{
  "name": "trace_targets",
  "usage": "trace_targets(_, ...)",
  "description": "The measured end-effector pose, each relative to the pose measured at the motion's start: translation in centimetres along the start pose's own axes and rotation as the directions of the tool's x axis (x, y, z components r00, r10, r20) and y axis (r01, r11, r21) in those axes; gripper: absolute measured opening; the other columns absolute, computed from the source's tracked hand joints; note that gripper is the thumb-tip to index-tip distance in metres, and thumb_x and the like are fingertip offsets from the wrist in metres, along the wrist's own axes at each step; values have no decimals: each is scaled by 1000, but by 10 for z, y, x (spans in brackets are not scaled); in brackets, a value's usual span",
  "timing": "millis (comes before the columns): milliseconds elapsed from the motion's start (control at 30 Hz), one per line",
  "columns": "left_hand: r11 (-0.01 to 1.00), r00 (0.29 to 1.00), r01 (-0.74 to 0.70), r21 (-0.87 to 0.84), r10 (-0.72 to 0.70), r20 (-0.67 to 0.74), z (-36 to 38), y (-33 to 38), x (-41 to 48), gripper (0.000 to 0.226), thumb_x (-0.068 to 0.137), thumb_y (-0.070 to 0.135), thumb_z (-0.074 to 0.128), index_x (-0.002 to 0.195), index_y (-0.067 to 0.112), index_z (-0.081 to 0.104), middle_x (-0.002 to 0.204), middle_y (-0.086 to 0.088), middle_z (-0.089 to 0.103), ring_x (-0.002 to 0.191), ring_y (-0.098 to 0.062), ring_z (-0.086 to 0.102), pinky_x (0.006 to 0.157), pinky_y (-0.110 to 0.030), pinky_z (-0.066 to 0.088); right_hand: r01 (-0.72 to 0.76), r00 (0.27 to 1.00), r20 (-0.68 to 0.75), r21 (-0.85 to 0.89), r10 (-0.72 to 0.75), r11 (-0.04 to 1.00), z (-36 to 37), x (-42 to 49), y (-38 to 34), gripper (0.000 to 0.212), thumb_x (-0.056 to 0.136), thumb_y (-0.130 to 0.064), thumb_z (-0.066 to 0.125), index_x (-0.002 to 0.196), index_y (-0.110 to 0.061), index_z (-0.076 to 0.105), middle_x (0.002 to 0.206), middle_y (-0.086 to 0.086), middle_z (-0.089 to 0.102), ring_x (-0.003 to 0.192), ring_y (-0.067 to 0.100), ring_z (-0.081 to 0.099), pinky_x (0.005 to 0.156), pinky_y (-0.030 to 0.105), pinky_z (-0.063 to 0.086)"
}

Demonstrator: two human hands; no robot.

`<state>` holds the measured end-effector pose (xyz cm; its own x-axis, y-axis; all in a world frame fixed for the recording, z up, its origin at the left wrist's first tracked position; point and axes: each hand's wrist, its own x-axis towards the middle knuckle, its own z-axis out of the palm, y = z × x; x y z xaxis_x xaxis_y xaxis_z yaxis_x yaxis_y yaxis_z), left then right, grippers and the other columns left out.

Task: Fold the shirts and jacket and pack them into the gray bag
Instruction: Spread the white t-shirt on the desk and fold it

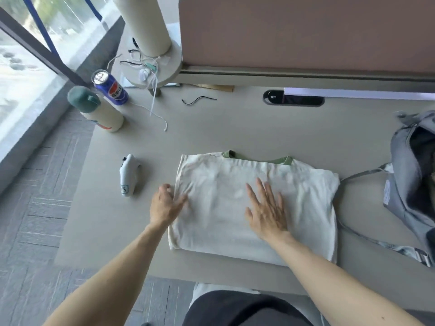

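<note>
While the right hand [266, 208] lies flat on the middle of the cream shirt [306, 196], fingers spread wide, it's pinning the folded layers so nothing slides. The left hand [166, 205] is at the shirt's 9 o'clock edge, too blurred to tell whether it pinches the cloth or only touches it. Looks like smoothing before another fold. The shirt sits mid-counter, with green collar trim peeking out at 12 o'clock. The gray bag [409, 175] waits at 3 o'clock, mouth gaping, handy for packing. The pale counter [235, 128] is smooth. A can [110, 88] and bottle [94, 109] stand at 10 o'clock, a white controller [128, 175] at 9. There's a pink divider [306, 29] behind and gray carpet [35, 220] below.
</note>
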<state>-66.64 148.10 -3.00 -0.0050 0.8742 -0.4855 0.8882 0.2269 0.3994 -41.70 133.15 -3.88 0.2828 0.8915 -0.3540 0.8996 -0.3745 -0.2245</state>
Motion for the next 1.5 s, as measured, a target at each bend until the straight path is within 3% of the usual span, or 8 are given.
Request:
trace_targets(167, 988, 960, 119, -97, -89, 265, -8, 1, 1, 52, 67, 41, 88, 102, 12, 64, 97, -3, 67, 86, -22, 64, 69, -32, 51, 89, 985, 149, 1, -88, 996, 28, -15, -34, 66, 87, -45, 38, 150, -26, 37, 161, 6, 25, 148, 29, 23, 115, 52, 12)
trace_targets(533, 867, 791, 87, -490, 239, 563, -13, 16, -30, 56, 66, 2, 80, 119, 4, 64, 111, -20, 72, 100, -36, 70, 89, -64, 53, 73, 979, 142, 417, -145, 906, -1, -7, -14, 72, 93, -41, 52, 155, -22, 23, 162, 1, 21, 150, 16, 15, 120, 31, 11)
trace_targets(800, 848, 656, -91, -523, 446, 609, 3, 111, -89, 77, 59, -9, 67, 132, 10, 49, 118, -28, 65, 107, -46, 65, 83, -67, 55, -427, 899, 395, 888, -189, -173, -47, -33, 1, 56, 84, -51, 60, 139, -43, 49, 141, -11, 55, 131, 17, 50, 109, 43, 39)
trace_targets(1033, 881, 664, -338, -330, 472, 580, 94, 207, -154, 104, 59, 0, 66, 145, 42, 27, 97, -20, 67, 84, -38, 71, 61, -50, 61, -354, 933, 335, 783, -134, -512, -57, -67, 79, 58, 94, -52, 48, 136, -13, 56, 123, 14, 62, 104, 26, 65, 85, 35, 51)
trace_targets(1133, 876, 626, -400, -269, 475, 618, 135, 227, -173, 112, 75, -3, 65, 157, 41, 2, 106, -11, 65, 86, -30, 71, 69, -37, 61, -367, 910, 414, 787, -18, -496, -50, -75, 120, 59, 95, -54, 47, 141, -18, 51, 109, 6, 67, 83, 17, 71, 62, 29, 55)
trace_targets(1267, 852, 528, -480, -209, 471, 707, 176, 207, -177, 108, 81, 21, 79, 159, 34, 6, 132, -1, 58, 106, -22, 66, 92, -38, 56, -420, 842, 507, 831, 186, -365, -27, -78, 157, 60, 68, -62, 77, 119, -32, 67, 129, -2, 63, 115, 18, 62, 97, 39, 49)
trace_targets(1367, 842, 613, -439, -314, 536, 580, 181, 177, -184, 78, 80, 25, 78, 149, 24, 40, 125, -1, 62, 93, -10, 69, 83, -37, 59, -405, 823, 473, 877, 315, -259, -10, -77, 164, 91, 55, -49, 89, 133, -14, 56, 138, 3, 57, 123, 22, 57, 109, 44, 42)
trace_targets(1500, 791, 745, -579, -195, 611, 268, 179, 128, -181, 47, 80, 24, 79, 124, 19, 62, 113, -1, 63, 83, -11, 65, 76, -32, 58, -370, 861, 355, 929, 365, -30, -21, -85, 149, 44, 79, -6, 70, 119, -16, 56, 124, 8, 64, 106, 21, 63, 94, 34, 51)
